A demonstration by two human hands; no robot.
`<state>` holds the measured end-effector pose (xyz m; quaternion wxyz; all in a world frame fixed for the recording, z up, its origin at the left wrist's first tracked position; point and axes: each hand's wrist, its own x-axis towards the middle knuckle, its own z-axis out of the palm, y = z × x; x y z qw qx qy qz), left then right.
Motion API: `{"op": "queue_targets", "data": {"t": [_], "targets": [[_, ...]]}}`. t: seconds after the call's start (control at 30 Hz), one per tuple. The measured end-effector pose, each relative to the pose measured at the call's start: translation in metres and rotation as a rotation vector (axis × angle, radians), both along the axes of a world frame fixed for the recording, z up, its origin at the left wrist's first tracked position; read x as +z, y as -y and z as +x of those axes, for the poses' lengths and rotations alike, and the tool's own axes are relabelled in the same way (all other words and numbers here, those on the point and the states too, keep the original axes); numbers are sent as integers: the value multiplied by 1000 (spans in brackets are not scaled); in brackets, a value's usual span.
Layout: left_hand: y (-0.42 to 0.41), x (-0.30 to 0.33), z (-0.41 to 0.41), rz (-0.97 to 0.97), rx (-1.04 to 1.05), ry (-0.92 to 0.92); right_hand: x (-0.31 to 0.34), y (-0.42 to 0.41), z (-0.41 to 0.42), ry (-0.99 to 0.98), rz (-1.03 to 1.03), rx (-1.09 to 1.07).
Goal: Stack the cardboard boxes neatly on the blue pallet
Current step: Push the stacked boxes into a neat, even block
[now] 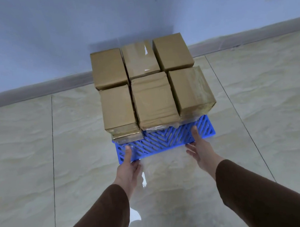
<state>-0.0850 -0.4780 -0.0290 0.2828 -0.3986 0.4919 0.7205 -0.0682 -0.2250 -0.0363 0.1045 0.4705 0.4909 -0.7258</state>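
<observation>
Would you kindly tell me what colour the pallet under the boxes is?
The pallet is bright blue, with an open chevron lattice, seen best in the head view.

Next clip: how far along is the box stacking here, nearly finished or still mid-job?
Nearly finished, it seems. Done: six cardboard boxes sit on the blue pallet in two rows of three, with lower boxes showing under the near row. In hand: the left hand and right hand grip the pallet's near edge, thumbs on top. Left: no loose boxes are in view; the near-left box sits slightly askew.
</observation>
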Motion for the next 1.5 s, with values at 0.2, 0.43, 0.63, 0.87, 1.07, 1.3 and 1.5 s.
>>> {"op": "queue_targets", "data": {"t": [0.2,0.43,0.63,0.87,1.07,1.3,1.5], "targets": [[0,-4,-5,8,16,7,-7,-2,-6,-8,11,6],[29,7,-3,-126,-138,54,32,-22,-2,125,119,147],[55,33,-22,-294,-142,-7,79,-57,-11,14,305,115],[77,77,-133,-385,-176,-364,105,-111,-127,-179,481,252],[43,119,-213,-433,-409,-433,114,-108,-218,-240,462,693],[19,105,-229,-499,-365,-376,100,-105,-250,-203,406,775],[25,103,-232,-569,-394,-376,112,-99,-243,-156,468,848]]}}
